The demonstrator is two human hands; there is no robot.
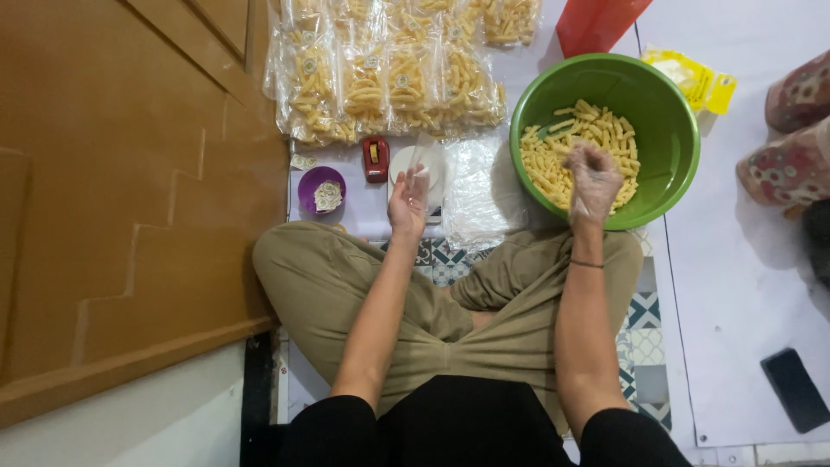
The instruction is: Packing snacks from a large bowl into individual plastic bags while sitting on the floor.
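From the head view, the gloved right hand [593,177] closes on a pinch of yellow stick snacks [553,164] in the round green plastic bowl [670,130]. The left hand [408,201] holds a small clear plastic bag [421,156] upright over the white round scale [399,160]. Filling seems under way; the snacks must cross the bowl's near rim. Sealed snack packets [389,82] crowd the floor beyond.

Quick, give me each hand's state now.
Left hand: holding a clear plastic bag.
Right hand: gloved, closed on snack sticks over the green bowl.
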